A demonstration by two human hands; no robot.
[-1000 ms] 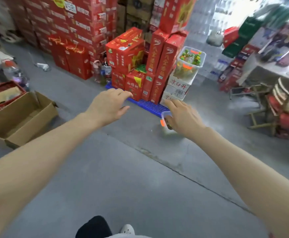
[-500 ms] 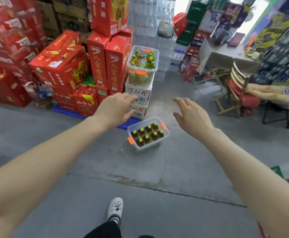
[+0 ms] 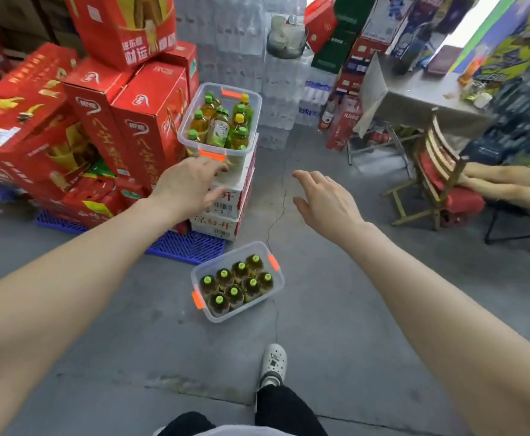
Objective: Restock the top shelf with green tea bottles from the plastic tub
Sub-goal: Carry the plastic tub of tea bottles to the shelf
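Head view, looking down at a concrete floor (image 3: pixel 336 309). Just below centre, toward 6 o'clock, a clear plastic tub (image 3: pixel 248 305) with orange latches sits on the floor, well apart from both hands. It holds eight green tea bottles (image 3: pixel 235 291) standing upright in two rows, all with green caps. At 11 o'clock a second clear tub (image 3: pixel 256 114) rests on stacked white cartons (image 3: pixel 225 212); it holds mixed bottles (image 3: pixel 218 127) with green and yellow caps, loosely packed. Red cartons (image 3: pixel 106 121) are piled at 10 o'clock on a blue pallet (image 3: pixel 188 247).

The left hand (image 3: pixel 188 184) reaches to the near wall of the upper tub with fingers loosely bent, holding nothing; I cannot tell whether it touches. The right hand (image 3: pixel 323 199) hovers over the floor at 3 o'clock, fingers spread and relaxed. A desk (image 3: pixel 421 99) stands at 2 o'clock.
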